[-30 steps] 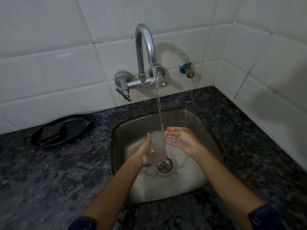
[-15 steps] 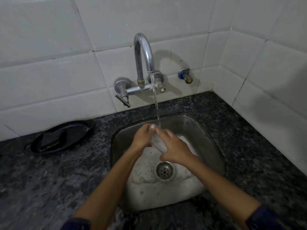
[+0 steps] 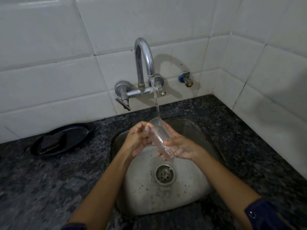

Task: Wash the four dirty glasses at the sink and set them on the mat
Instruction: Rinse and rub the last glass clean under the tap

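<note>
A clear drinking glass (image 3: 160, 137) is tilted over the steel sink (image 3: 206, 135), its mouth up and away from me, right under the running water from the chrome tap (image 3: 144, 58). My left hand (image 3: 138, 140) touches the glass near its rim, fingers curled against its side. My right hand (image 3: 180, 146) cradles the lower part and base from underneath. The stream lands at the glass's mouth. No other glasses and no mat are in view.
A black plate (image 3: 74, 131) holding a dark scrub pad (image 3: 51, 142) sits on the speckled granite counter (image 3: 41, 188) left of the sink. The drain (image 3: 165, 174) lies below my hands. White tiled walls close in behind and to the right, with a small valve (image 3: 186, 79) on the back wall.
The glass went from upright in my left hand to tilted across both hands under the stream. My right hand moved from beside it to underneath its base. The view shifted down slightly.
</note>
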